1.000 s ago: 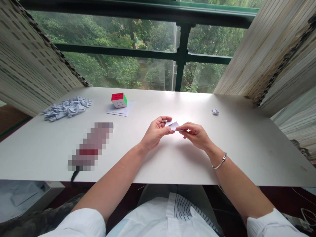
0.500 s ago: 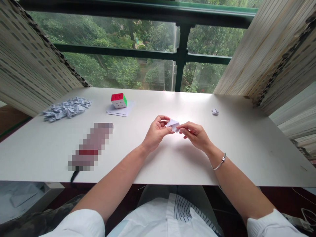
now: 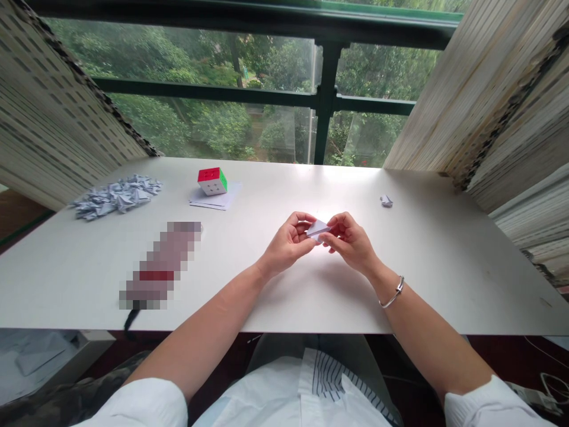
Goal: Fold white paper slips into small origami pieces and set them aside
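Between both hands, above the middle of the white table, is a small folded piece of white paper [image 3: 317,229] with a crease across it. My left hand [image 3: 291,242] grips its left side, the thumb below and the fingers behind. My right hand [image 3: 347,239] pinches the right corner between thumb and forefinger, and a bracelet circles that wrist. Part of the paper is hidden behind the fingertips.
A pile of folded paper pieces [image 3: 116,197] lies at the far left. A puzzle cube [image 3: 212,182] rests on paper sheets [image 3: 208,203]. One folded paper piece [image 3: 386,201] is at the right. A blurred-out long object [image 3: 162,264] lies left on the table [image 3: 444,267].
My right hand has shifted its grip up to the paper's right corner. The paper has turned and moved slightly right and down, with the left hand following.
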The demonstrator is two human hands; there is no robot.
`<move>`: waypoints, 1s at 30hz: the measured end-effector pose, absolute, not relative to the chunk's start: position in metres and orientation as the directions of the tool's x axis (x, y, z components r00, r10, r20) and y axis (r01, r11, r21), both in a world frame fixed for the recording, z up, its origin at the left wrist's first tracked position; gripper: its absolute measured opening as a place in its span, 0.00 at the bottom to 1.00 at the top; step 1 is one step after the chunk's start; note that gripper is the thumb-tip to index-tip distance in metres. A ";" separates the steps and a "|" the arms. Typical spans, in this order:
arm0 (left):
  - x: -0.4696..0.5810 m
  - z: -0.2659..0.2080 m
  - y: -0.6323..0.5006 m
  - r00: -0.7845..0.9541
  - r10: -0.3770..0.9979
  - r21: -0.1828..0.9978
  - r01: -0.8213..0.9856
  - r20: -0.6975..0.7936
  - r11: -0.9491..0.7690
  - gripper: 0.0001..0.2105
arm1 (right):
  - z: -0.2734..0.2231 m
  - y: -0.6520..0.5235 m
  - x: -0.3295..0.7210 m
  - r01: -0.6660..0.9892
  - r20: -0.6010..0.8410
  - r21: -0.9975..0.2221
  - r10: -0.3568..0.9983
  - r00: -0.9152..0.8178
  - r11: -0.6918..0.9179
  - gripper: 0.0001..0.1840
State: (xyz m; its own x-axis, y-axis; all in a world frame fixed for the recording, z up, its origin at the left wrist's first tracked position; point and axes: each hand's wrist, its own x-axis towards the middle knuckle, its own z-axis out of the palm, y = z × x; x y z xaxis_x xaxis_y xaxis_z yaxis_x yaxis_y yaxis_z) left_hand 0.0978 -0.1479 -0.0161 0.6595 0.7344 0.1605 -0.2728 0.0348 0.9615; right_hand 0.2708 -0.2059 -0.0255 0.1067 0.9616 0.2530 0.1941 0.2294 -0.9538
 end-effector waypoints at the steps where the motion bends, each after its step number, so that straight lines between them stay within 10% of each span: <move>1: 0.097 -0.016 -0.148 0.663 0.731 0.961 -0.273 0.159 0.039 0.20 | -0.025 -0.206 0.271 0.195 0.253 -0.954 0.962 0.106 0.229 0.21; 30: 0.100 -0.017 -0.145 0.547 0.821 0.930 -0.363 0.163 0.058 0.17 | -0.024 -0.207 0.268 0.126 0.203 -0.973 0.976 0.073 0.193 0.20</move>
